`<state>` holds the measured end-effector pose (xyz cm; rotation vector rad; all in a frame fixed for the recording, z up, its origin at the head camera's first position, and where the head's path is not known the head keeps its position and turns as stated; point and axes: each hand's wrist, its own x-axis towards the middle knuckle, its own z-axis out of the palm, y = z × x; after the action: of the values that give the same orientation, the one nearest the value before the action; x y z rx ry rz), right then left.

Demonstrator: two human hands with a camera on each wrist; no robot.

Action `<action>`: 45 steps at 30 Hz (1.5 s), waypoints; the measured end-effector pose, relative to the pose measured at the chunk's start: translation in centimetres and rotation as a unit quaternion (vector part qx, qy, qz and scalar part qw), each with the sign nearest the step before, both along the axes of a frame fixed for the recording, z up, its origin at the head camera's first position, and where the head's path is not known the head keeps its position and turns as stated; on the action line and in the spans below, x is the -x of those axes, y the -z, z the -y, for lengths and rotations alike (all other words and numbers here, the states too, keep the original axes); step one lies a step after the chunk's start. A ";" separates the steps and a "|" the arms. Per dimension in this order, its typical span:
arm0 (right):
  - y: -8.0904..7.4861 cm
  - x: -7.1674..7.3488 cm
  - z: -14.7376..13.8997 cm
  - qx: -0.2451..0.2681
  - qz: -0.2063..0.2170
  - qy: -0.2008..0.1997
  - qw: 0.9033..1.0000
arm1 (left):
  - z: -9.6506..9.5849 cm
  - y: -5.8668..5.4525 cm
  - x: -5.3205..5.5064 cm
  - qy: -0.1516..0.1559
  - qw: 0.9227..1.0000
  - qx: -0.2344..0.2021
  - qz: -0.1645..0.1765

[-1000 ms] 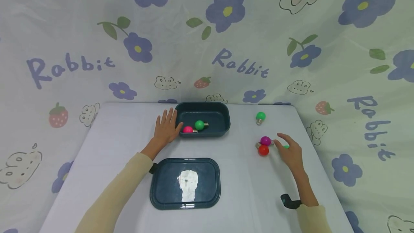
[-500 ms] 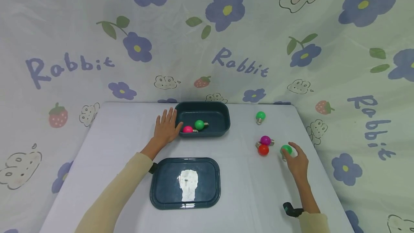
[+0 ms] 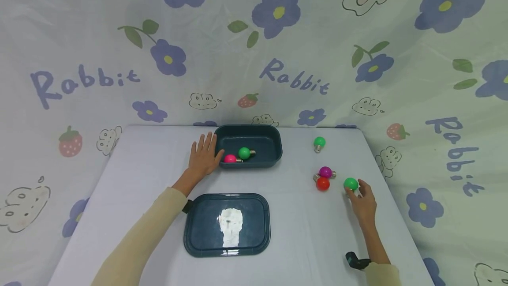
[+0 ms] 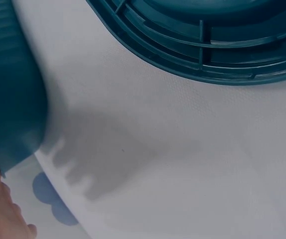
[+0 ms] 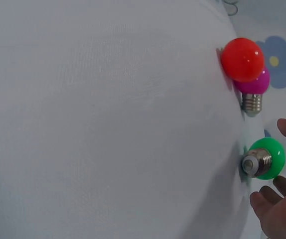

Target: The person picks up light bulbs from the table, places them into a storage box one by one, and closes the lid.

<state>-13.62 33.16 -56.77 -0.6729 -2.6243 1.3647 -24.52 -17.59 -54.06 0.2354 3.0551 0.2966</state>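
Observation:
My left hand (image 3: 203,158) lies with straight fingers along the left wall of a dark teal bin (image 3: 262,163). Inside the bin are a green light bulb (image 3: 244,153) and a pink light bulb (image 3: 230,159). On the right, my right hand (image 3: 364,202) is low over the table beside another green light bulb (image 3: 351,184). In the right wrist view, thumb and fingers spread on either side of this green bulb (image 5: 275,158), with gaps between them and it. A red light bulb (image 3: 323,183) and a purple light bulb (image 3: 325,171) lie together to its left.
One more green light bulb (image 3: 319,141) lies near the table's back right. A flat dark teal lid (image 3: 254,228) rests in front of the bin. Behind the white table (image 3: 293,233) hangs a printed cloth (image 3: 222,47).
My right hand has moved from beside the purple bulb, right and nearer, to the green bulb it earlier covered. Its fingers now sit slightly lower around that bulb. My left hand has stayed put.

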 end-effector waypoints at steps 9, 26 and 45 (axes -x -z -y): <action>0.5 -0.1 0.0 0.016 -0.023 0.000 1.000 | -0.1 -0.5 -0.2 -0.002 1.000 -0.007 0.010; 0.9 0.8 0.3 0.026 -0.038 0.053 0.998 | -0.1 -0.1 -0.1 -0.001 1.000 -0.009 0.003; -0.4 1.1 0.4 0.029 -0.082 0.052 0.995 | -0.2 -0.1 -0.1 -0.004 1.000 -0.007 0.005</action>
<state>-14.74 32.75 -56.37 -0.6624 -2.3965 1.4080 -24.42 -17.40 -53.92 0.2215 3.0465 0.3180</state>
